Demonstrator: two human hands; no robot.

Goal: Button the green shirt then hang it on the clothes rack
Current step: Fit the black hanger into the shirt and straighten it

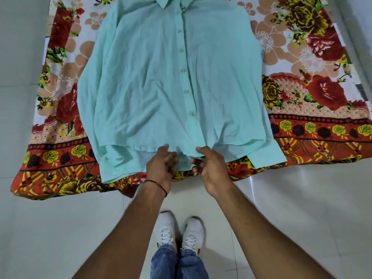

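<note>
The green shirt [145, 87] lies flat and face up on the floral sheet [314, 97], collar [163, 2] away from me and hem [130, 146] at the near edge. Both my grips are closed on it. My left hand [161, 165] pinches the hem just left of the placket [182, 57], thumb on top and fingers curled beneath. My right hand [211, 168] pinches the placket's bottom end the same way.

The buttons [191, 113] up the front look fastened. Whether another one sits under my fingers is hidden. I judge this to be the lowest fastening, or a last squaring of the front.

To do it well, I want the two front edges overlapped and level before anything goes through. One grip should hold the hole side taut while the other thumb feeds the button in. The cloth is thin and creases towards my hands, so I should pull sideways only, not towards me, or the shirt may slide off the sheet. The rack is not in view.
</note>
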